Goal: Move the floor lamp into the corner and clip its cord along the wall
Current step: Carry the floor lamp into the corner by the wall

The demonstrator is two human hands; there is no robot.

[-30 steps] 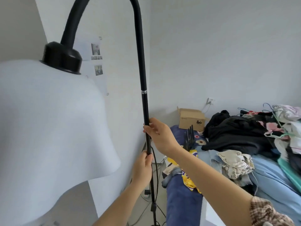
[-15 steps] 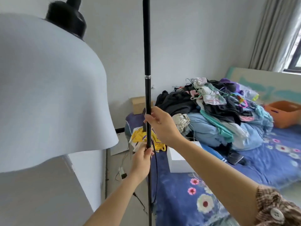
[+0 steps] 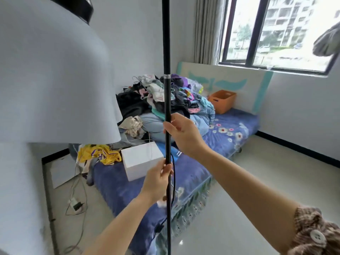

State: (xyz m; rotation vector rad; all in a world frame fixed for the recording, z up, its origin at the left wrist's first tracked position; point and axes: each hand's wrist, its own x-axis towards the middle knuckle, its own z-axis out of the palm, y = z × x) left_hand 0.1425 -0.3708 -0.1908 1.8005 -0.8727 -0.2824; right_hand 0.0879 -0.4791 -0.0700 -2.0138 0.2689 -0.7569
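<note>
With my right hand (image 3: 184, 134) above my left hand (image 3: 159, 178), both closed around the floor lamp's pole (image 3: 167, 100) beside the bed (image 3: 230, 137), I should carry it upright, minding its trailing cord (image 3: 173, 178).

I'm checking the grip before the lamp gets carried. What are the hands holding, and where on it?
Both hands grip the floor lamp's black pole below its silver joint: right hand higher, left hand lower.
</note>
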